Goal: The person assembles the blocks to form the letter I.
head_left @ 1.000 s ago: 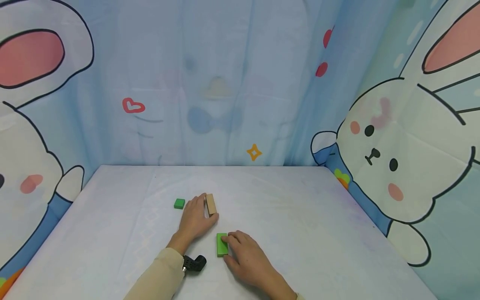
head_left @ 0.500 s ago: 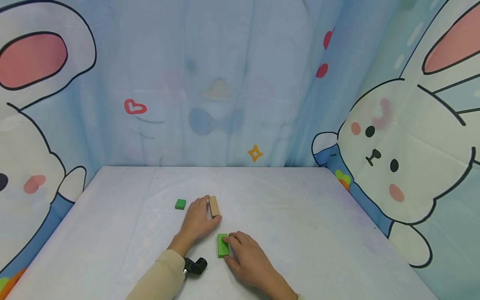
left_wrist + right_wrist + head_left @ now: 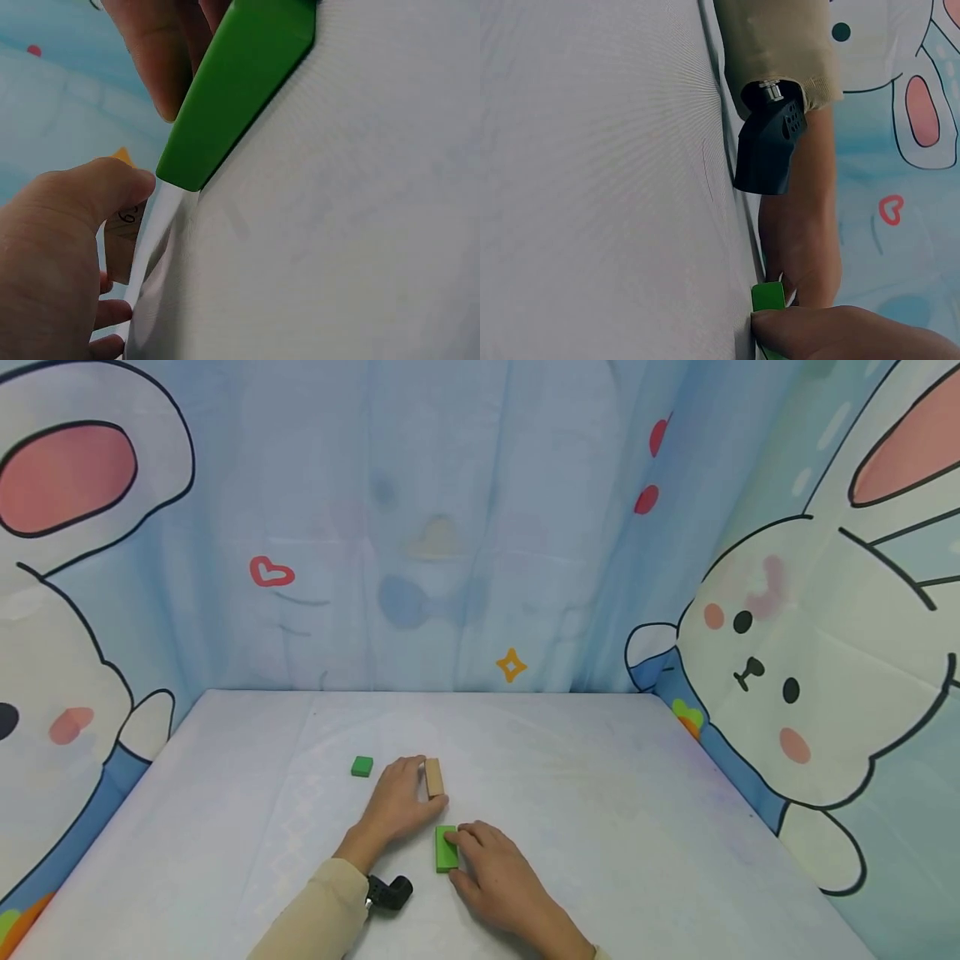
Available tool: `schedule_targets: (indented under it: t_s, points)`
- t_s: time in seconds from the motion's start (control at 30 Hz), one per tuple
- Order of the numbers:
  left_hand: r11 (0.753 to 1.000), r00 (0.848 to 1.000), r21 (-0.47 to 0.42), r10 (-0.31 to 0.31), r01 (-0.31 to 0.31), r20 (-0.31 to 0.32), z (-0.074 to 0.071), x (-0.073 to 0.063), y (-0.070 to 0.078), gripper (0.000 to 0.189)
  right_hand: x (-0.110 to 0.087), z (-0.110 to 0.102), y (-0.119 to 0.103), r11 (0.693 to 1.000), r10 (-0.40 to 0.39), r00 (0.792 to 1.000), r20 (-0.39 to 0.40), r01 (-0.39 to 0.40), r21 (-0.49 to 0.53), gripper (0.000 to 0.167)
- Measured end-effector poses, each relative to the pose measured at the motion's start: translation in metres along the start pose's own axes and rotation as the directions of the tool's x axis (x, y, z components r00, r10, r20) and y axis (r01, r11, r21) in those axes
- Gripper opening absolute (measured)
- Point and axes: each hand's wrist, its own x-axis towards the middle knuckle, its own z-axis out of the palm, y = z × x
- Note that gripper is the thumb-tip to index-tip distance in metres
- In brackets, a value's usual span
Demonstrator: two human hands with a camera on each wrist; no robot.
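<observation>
In the head view my left hand [image 3: 396, 803] holds a plain wooden block [image 3: 434, 778] by its ends, thumb at the near end and fingers at the far end. The left wrist view shows dark marks on this wooden block [image 3: 124, 236], partly hidden behind the thumb. Nearer to me, my right hand [image 3: 497, 875] grips a bright green rectangular block [image 3: 443, 857] lying on the table. Its thumb is at the near end, and a finger bends over the top. In the right wrist view, the thumb covers part of the green block [image 3: 768, 295].
A small darker green block [image 3: 362, 767] lies on the table left of my left hand. A black camera [image 3: 390, 892] on my left wrist juts out near the green block. White cloth covers the table [image 3: 637, 827]; a blue rabbit-print curtain [image 3: 435, 485] hangs behind.
My left hand has shifted the wooden block slightly right and towards me, and the block now stands straighter in line with the green one. My right hand stays almost still.
</observation>
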Motion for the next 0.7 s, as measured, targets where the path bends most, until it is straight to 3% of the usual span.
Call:
schedule_targets:
  t_s: [0.7]
  points:
    - [0.998, 0.997, 0.024, 0.062, -0.063, 0.055, -0.0054, -0.0033, 0.0015, 0.073, 0.0011, 0.0003, 0.0000, 1.000, 0.005, 1.000, 0.013, -0.005, 0.008, 0.047]
